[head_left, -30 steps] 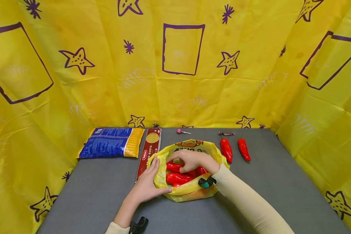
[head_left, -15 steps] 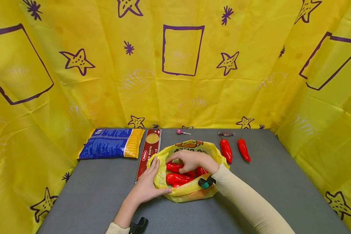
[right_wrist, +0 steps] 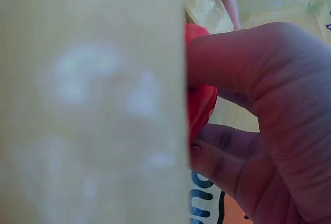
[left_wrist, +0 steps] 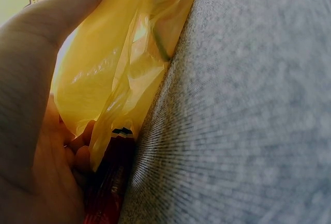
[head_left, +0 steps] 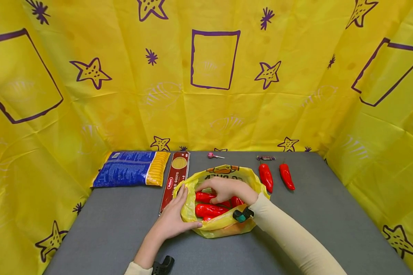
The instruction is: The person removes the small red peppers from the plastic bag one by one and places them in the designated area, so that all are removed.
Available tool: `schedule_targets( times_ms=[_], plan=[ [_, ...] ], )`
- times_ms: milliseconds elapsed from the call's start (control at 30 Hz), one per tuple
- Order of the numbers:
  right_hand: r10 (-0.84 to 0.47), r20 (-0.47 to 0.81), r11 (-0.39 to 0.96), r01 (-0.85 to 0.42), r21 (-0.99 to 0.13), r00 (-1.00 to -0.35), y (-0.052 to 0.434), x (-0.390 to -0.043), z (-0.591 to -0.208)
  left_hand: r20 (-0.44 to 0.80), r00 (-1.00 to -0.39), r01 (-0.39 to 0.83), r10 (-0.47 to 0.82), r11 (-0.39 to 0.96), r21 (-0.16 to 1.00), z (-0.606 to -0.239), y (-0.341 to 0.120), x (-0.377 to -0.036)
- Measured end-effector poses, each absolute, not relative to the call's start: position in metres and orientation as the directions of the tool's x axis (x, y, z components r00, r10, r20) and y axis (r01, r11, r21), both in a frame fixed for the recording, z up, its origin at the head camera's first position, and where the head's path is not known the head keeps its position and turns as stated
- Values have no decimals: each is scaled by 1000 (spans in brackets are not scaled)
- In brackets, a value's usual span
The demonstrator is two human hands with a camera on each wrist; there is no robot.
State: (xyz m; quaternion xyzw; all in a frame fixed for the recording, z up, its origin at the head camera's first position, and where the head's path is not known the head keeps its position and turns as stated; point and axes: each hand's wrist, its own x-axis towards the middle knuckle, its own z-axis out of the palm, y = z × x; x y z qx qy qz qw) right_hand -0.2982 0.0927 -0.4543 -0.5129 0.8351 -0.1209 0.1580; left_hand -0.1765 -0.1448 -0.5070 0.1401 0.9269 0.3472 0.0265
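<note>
Thin glossy yellow plastic bag (head_left: 223,225), shiny smooth red peppers (head_left: 210,209), matt grey woven-looking table cover (head_left: 117,221).

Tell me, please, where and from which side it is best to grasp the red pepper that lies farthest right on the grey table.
Probably across its thick upper half, coming straight down from above. The far-right pepper lies flat on the table, its stem end toward the back and its tip tapering toward the front, so the wide part should give fingers the surest hold. Both its long sides are free: the neighbouring pepper lies apart from it.
</note>
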Motion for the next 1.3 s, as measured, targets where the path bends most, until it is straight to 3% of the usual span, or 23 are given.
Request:
schedule_targets(
  times_ms=[533, 900, 1300],
  plan=[
    [-892, -160, 451, -810, -375, -423, 95, -292, -446, 40, -961, 232, 273, 719, 655, -508, -145, -175],
    [-899, -146, 432, -782, -450, -413, 106, -291, -431, 15, -964, 209, 265, 725, 657, -507, -144, -176],
    [-882, -100, 443, -735, -513, -461, 132, -283, -418, 26, -963, 218, 267, 727, 651, -505, -144, -176]
  ],
)
